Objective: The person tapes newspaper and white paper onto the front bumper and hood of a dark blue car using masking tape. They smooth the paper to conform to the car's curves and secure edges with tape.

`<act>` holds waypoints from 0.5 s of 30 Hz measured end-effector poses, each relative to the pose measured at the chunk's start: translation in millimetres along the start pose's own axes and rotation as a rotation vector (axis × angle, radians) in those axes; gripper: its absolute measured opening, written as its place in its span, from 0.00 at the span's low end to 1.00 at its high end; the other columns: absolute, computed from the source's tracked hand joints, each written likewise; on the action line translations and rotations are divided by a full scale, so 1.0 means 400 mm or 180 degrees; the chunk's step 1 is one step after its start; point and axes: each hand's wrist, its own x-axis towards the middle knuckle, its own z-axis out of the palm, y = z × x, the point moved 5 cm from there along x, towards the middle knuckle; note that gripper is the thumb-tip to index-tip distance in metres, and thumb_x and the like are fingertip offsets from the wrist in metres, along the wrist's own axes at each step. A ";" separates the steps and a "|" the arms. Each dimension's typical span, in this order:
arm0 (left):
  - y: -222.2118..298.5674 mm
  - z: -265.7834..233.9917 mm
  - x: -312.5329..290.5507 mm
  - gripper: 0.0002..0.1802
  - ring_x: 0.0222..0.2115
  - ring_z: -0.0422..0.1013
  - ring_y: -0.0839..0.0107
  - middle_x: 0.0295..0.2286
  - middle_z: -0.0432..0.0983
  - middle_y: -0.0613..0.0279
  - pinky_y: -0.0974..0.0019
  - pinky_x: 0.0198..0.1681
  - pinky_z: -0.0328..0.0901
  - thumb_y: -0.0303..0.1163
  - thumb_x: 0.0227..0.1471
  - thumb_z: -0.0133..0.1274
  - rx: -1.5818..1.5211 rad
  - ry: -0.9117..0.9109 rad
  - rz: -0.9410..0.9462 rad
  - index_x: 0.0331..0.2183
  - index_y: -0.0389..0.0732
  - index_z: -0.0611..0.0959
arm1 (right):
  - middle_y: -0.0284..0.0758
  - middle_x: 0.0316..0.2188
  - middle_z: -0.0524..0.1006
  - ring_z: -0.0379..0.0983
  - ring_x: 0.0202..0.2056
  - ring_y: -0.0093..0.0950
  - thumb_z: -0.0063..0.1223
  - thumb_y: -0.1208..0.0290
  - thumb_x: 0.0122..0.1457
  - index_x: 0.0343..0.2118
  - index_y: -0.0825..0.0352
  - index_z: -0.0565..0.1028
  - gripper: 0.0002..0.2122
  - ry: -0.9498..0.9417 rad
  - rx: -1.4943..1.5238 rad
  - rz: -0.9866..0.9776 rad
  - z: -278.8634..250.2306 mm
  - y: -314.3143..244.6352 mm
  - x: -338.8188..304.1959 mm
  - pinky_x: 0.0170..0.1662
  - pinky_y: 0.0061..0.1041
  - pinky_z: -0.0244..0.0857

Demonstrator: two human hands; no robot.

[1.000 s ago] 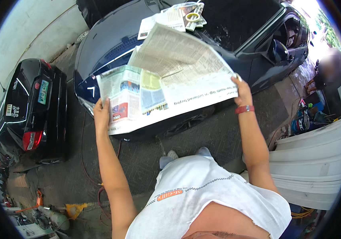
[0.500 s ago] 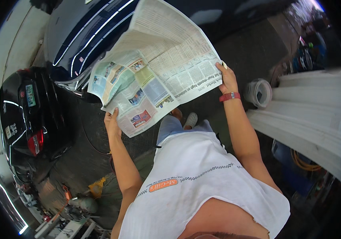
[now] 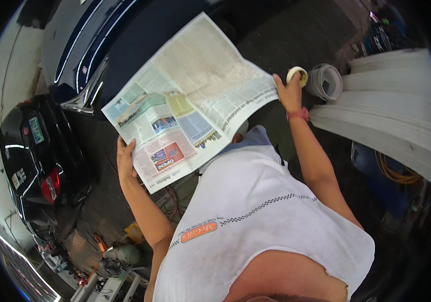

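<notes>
A spread newspaper sheet [image 3: 195,75] stretches between my two hands in front of my body. My left hand [image 3: 126,157] grips its near left edge, thumb on top and the other fingers behind the paper. At the right edge, my right hand [image 3: 290,95] pinches the sheet by the thumb side. The same hand also keeps a roll of pale masking tape [image 3: 297,70] at its fingers. Part of the dark blue car [image 3: 140,60] lies beyond the paper, and the sheet hides some of it.
A clear plastic bucket [image 3: 324,82] stands right of my right hand, beside white corrugated panels [image 3: 391,100]. At the left is a black car [image 3: 39,151]. A green tank [image 3: 125,254] and an orange tool [image 3: 100,243] lie lower left. An orange hose [image 3: 396,171] hangs at the right.
The newspaper has come down and left, and lies flatter. My left hand has moved left and lower. The tape roll at my right hand now shows almost fully.
</notes>
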 end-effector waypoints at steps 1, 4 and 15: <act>-0.020 -0.016 -0.007 0.32 0.49 0.80 0.59 0.54 0.78 0.46 0.60 0.52 0.77 0.23 0.62 0.57 -0.0196 0.0074 -0.0117 0.65 0.35 0.68 | 0.55 0.55 0.75 0.73 0.56 0.54 0.72 0.51 0.55 0.61 0.76 0.67 0.40 0.0175 -0.0045 -0.0604 -0.014 -0.049 -0.028 0.59 0.48 0.66; -0.044 0.025 -0.045 0.30 0.48 0.80 0.58 0.53 0.78 0.47 0.59 0.52 0.77 0.24 0.62 0.56 -0.0850 0.0323 -0.0319 0.63 0.35 0.69 | 0.55 0.61 0.71 0.68 0.62 0.56 0.77 0.44 0.47 0.66 0.75 0.63 0.52 -0.1104 0.0288 -0.1639 -0.002 -0.204 -0.157 0.65 0.48 0.61; 0.061 0.183 -0.140 0.34 0.60 0.70 0.58 0.59 0.70 0.48 0.53 0.65 0.67 0.18 0.59 0.57 -0.1848 0.1438 0.0780 0.65 0.35 0.67 | 0.52 0.37 0.80 0.78 0.42 0.53 0.56 0.76 0.57 0.62 0.70 0.66 0.28 -0.2472 0.0957 -0.2748 0.249 -0.534 -0.426 0.49 0.51 0.70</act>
